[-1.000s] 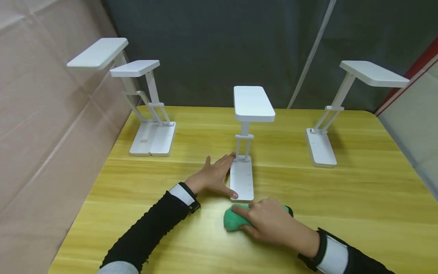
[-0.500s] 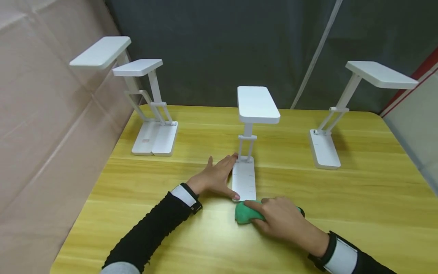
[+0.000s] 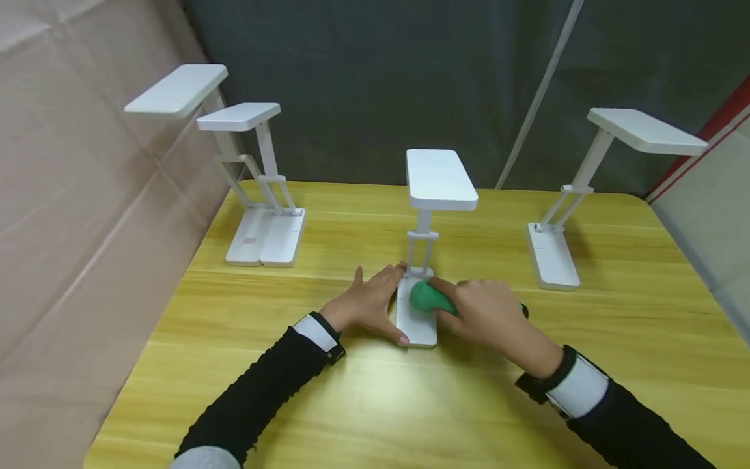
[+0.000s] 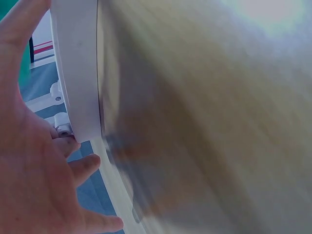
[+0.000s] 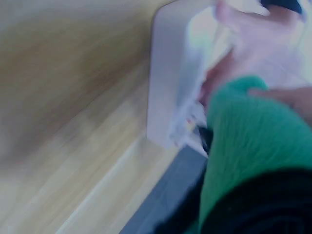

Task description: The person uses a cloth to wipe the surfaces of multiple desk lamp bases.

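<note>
A white folding desk lamp stands in the middle of the table in the head view. My left hand spreads along the left side of its base, thumb at the front corner and fingertips near the hinge. In the left wrist view, those fingers are splayed beside the base. My right hand grips a green cloth over the top of the base. The right wrist view shows the fuzzy cloth close up, with a black round part at its near end.
Two more white desk lamps stand side by side at the back left. Another white desk lamp is at the right. A pale curtain borders the table's left side, and a dark curtain hangs behind.
My right hand has moved the green cloth from the table in front of the lamp, first rightward, then forward and up onto its base. My left hand has stayed at the base.
</note>
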### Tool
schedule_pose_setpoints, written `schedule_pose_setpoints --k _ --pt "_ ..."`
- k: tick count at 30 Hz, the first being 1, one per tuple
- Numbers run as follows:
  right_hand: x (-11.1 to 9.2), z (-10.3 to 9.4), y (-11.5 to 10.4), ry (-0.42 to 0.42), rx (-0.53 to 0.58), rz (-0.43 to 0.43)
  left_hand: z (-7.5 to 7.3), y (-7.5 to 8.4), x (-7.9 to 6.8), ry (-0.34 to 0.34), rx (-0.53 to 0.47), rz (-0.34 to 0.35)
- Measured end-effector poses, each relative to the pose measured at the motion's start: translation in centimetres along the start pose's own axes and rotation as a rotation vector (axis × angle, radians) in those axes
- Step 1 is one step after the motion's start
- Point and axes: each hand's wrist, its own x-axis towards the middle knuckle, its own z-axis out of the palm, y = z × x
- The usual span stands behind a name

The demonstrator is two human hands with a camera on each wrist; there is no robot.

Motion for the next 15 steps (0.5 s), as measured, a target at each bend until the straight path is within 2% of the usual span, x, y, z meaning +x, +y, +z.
schedule_pose_setpoints --k 4,7,12,15 --pt "2.2 2.1 -1.0 0.115 -0.189 -0.046 0.2 0.1 0.2 -0.006 -0.009 0.009" --pt "2.7 3.3 -1.8 0.137 -0.253 -0.086 0.3 0.1 0.2 -0.011 -0.024 0.009" --pt "2.3 3.3 -2.2 0.120 -0.233 -0.155 0.0 0.1 0.1 -0.001 -0.024 -0.005" --pt "1.6 2.6 -2.4 0.061 -0.173 -0.198 -0.1 0.1 0.1 0.000 -0.013 -0.011"
